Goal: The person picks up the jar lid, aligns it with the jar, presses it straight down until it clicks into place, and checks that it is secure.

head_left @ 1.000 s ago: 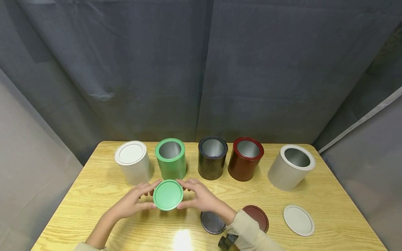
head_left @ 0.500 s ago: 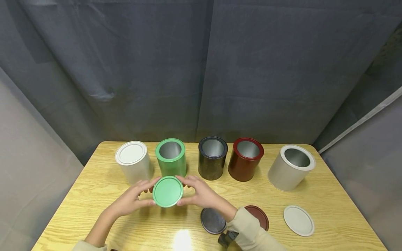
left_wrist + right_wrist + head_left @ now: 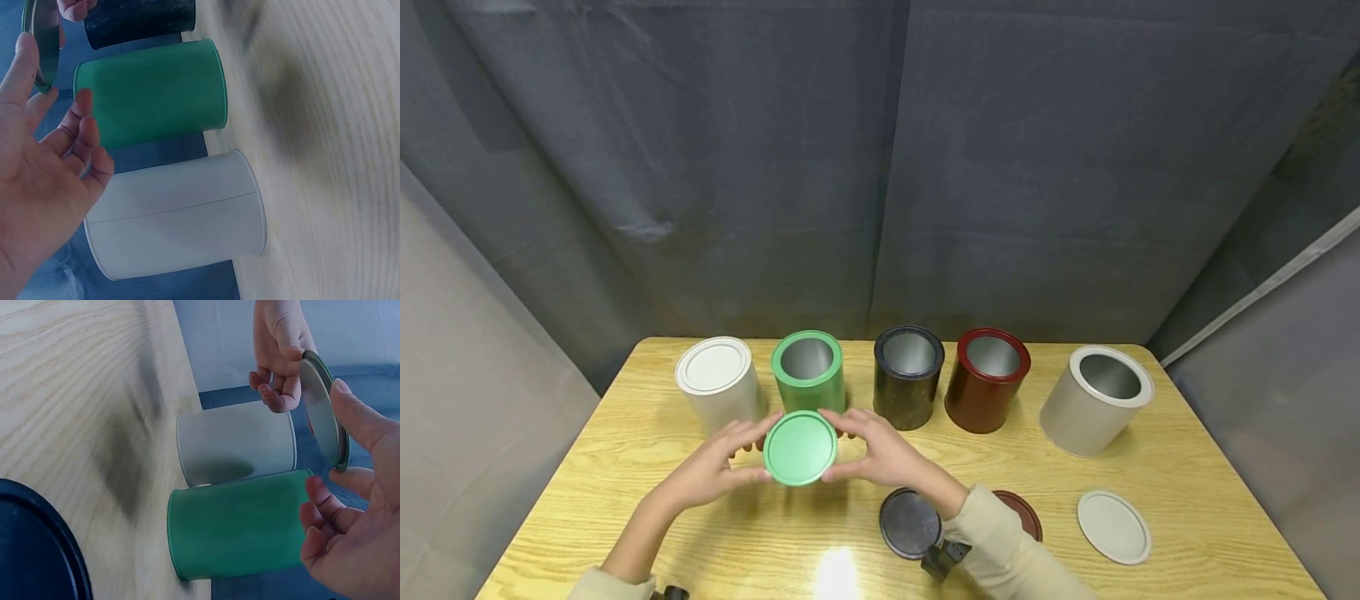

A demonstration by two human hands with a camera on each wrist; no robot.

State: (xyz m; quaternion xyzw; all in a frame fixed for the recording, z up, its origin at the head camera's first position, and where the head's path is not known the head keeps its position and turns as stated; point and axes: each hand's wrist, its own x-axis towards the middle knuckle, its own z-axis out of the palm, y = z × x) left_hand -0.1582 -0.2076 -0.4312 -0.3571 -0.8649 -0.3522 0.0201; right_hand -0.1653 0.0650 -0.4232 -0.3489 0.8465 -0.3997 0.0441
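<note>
A round green lid (image 3: 801,448) is held level above the table between both hands. My left hand (image 3: 718,467) pinches its left edge with thumb and index finger, the other fingers curled loosely below. On the opposite edge my right hand (image 3: 876,454) pinches it the same way. In the right wrist view the silvery underside of the lid (image 3: 319,409) shows, with air beneath it. Just behind the lid stands the open green can (image 3: 811,400), its lower front hidden by the lid in the head view. A white can (image 3: 730,404) with its lid on stands to the left.
Right of the green can stand an open black can (image 3: 906,396), an open dark red can (image 3: 981,396) and an open white can (image 3: 1078,417). A black lid (image 3: 908,525), a dark red lid (image 3: 1022,510) and a white lid (image 3: 1113,527) lie on the wooden table (image 3: 1195,500).
Both hands have raised the green lid and carried it slightly away from the body, closer to the green can. The cans and the other lids have stayed where they were.
</note>
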